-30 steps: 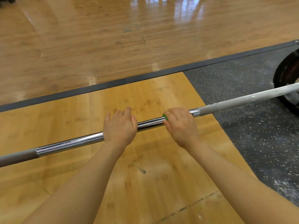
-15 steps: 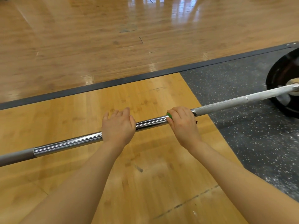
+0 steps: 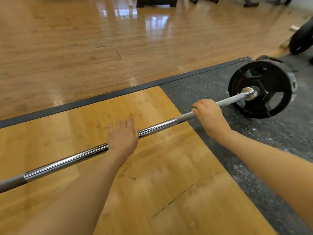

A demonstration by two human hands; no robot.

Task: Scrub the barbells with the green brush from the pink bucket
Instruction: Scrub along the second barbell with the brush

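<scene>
My right hand [image 3: 209, 116] has slid the small green brush [image 3: 193, 108], clenched on it, from the chrome centre onto the chalky knurled section of the long steel barbell [image 3: 157, 126] near the black plate [image 3: 261, 89], left hand [image 3: 123, 135] flat and relaxed steadying the bar; the far left section looks unscrubbed yet.

Barbell [image 3: 157, 126]: chrome silver shaft with matte grey knurled bands; chalk-white section beyond the right-hand fingers [image 3: 201, 104]. Brush [image 3: 193, 108]: green, visible only as a sliver under those fingers. Weight plate [image 3: 261, 89]: black, silver hub. Platform [image 3: 84, 133]: honey-yellow bamboo grain. Rubber mat [image 3: 279, 133]: dark grey, white-speckled. Floor [image 3: 84, 48]: glossy brown wood planks.
</scene>
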